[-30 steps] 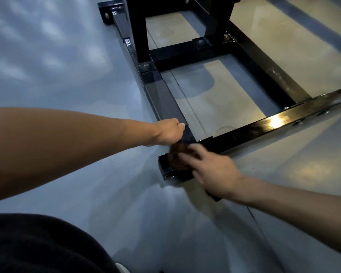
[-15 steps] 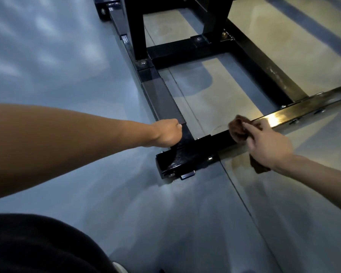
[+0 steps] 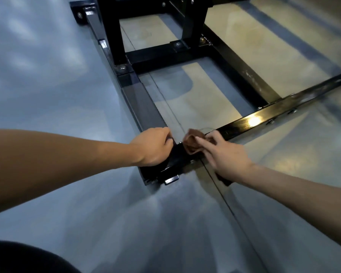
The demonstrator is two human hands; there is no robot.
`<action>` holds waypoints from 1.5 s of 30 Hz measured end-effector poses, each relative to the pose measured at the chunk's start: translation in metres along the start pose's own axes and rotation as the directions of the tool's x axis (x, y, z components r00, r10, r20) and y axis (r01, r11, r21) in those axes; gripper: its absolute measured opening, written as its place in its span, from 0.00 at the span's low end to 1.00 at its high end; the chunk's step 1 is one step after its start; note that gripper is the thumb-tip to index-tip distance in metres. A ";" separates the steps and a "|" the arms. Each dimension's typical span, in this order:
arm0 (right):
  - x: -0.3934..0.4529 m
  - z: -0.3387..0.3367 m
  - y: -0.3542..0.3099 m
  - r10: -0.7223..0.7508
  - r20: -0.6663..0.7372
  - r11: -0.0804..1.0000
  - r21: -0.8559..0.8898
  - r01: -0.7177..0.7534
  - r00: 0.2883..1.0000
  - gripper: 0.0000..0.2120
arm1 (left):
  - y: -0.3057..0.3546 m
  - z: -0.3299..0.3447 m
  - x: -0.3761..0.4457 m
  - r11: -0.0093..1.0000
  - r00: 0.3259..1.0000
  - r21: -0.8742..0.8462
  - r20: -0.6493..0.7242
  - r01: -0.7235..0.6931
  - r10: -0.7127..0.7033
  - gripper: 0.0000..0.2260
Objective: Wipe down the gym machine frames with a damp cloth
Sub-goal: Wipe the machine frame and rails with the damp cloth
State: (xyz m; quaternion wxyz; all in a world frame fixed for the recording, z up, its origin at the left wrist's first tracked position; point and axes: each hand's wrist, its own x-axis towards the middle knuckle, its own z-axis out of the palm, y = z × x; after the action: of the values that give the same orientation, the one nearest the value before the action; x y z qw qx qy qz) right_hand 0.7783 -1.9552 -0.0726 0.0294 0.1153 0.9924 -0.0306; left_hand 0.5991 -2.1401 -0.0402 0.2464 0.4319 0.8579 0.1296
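A black steel machine frame [image 3: 250, 120] lies low on the floor, its bars meeting at a near corner. My left hand [image 3: 155, 147] is curled over the left rail right at that corner. My right hand [image 3: 227, 154] holds a brown cloth [image 3: 191, 143] and presses it onto the cross bar just right of the corner. Part of the cloth hangs out of sight under my palm.
Black uprights [image 3: 114, 32] bolted to the base rise at the top of the view. A second rail [image 3: 242, 75] runs diagonally to the cross bar. Glossy grey floor [image 3: 47, 66] spreads left and near; my dark-clothed knee [image 3: 24, 259] is at the bottom left.
My right hand slid the cloth right along the cross bar from the corner, then back left toward it. My left hand stayed on the left rail.
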 end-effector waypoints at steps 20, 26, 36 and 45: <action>0.005 -0.005 -0.005 0.017 0.025 0.997 0.071 -0.019 1.000 0.24 | 0.014 0.034 0.021 0.972 0.988 0.188 0.079 -0.142 0.129 0.34; 0.017 -0.007 0.102 0.516 -0.111 0.856 0.067 -0.512 0.849 0.22 | 0.009 0.045 0.025 0.973 0.990 0.184 0.026 -0.138 0.136 0.31; 0.005 0.003 -0.021 0.242 0.016 0.940 0.243 -0.239 0.970 0.23 | 0.028 0.056 0.065 0.984 0.982 0.124 0.154 -0.128 0.108 0.28; 0.039 -0.019 0.085 0.635 0.006 0.772 0.008 -0.635 0.772 0.23 | 0.011 0.049 0.073 0.973 0.936 0.040 0.286 -0.228 0.207 0.35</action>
State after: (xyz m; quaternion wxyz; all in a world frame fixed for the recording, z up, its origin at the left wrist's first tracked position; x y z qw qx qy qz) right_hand 0.7593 -1.8629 -0.0610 0.0390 0.4436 0.8951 -0.0237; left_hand 0.5956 -2.0744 -0.0996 0.3333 0.5468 0.7655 0.0626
